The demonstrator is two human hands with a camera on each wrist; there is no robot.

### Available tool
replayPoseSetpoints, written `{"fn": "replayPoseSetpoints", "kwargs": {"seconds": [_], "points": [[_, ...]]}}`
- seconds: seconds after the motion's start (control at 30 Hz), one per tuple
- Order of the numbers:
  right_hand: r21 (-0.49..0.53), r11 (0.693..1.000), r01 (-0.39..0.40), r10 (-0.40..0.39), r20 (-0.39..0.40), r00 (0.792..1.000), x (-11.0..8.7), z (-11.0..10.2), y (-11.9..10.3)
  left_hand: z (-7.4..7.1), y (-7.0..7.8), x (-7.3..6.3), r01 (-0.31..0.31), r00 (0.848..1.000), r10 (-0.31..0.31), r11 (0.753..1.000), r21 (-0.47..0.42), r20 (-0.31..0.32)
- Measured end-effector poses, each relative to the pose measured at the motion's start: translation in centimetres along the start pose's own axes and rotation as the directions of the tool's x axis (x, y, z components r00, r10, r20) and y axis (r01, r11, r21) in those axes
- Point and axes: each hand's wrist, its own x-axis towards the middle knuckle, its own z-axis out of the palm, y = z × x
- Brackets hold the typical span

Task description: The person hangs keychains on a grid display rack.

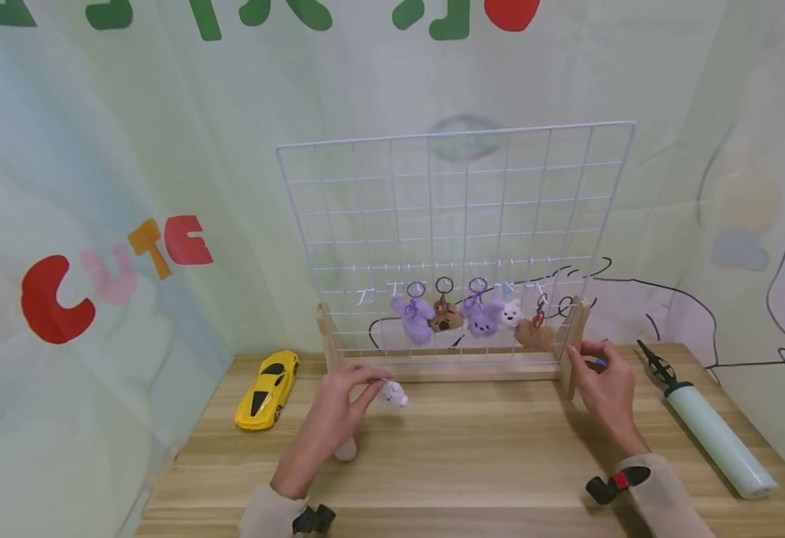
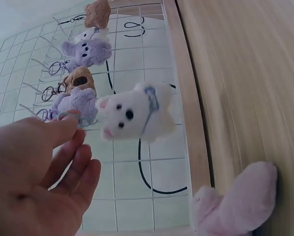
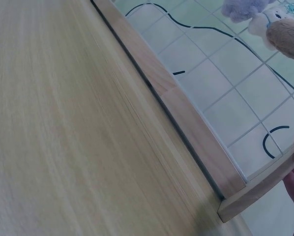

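Note:
My left hand [image 1: 339, 409] pinches the ring of a small white plush bear keychain [image 2: 137, 115] between thumb and fingertips. The bear, with a blue bow at its neck, dangles in front of the white wire grid rack [image 1: 448, 202]. At the rack's right end, my right hand [image 1: 608, 387] grips the wooden side post [image 3: 260, 189], thumb on one side and fingers on the other. On the rack's hooks hang a purple plush [image 1: 414, 323], a brown one [image 1: 446, 317], another purple one [image 1: 480, 320], a white one [image 1: 510, 312] and a brown one [image 1: 535, 336].
A pink plush [image 2: 238, 199] lies on the wooden table [image 1: 466, 463] below my left hand, partly hidden in the head view. The yellow toy car [image 1: 267, 390] stands at the left; a pale green hand pump [image 1: 722, 441] lies at the right. Behind hangs a printed curtain [image 1: 197, 134].

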Motion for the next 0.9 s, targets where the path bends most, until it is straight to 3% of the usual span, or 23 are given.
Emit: {"fn": "replayPoseSetpoints", "kwargs": {"seconds": [0.13,0.33,0.7,0.9], "points": [[0.001,1.000,0.015,-0.015,-0.006,1.000,0.0,0.1,-0.1,-0.2,0.1,0.2,0.033,0.998,-0.036,0.998,-0.051,-0.058],[-0.007,1.000,0.023,-0.023,-0.005,1.000,0.1,0.2,0.0,-0.4,0.1,0.9,0.104,0.989,-0.113,0.990,-0.100,-0.094],[-0.019,1.000,0.021,-0.021,-0.009,1.000,0.0,0.0,0.1,-0.6,0.8,2.3,0.090,0.972,-0.125,0.980,-0.177,-0.199],[-0.023,1.000,0.016,-0.016,-0.003,1.000,0.0,0.1,0.0,-0.4,1.6,3.4,0.048,0.961,-0.093,0.983,-0.176,-0.261]]}}
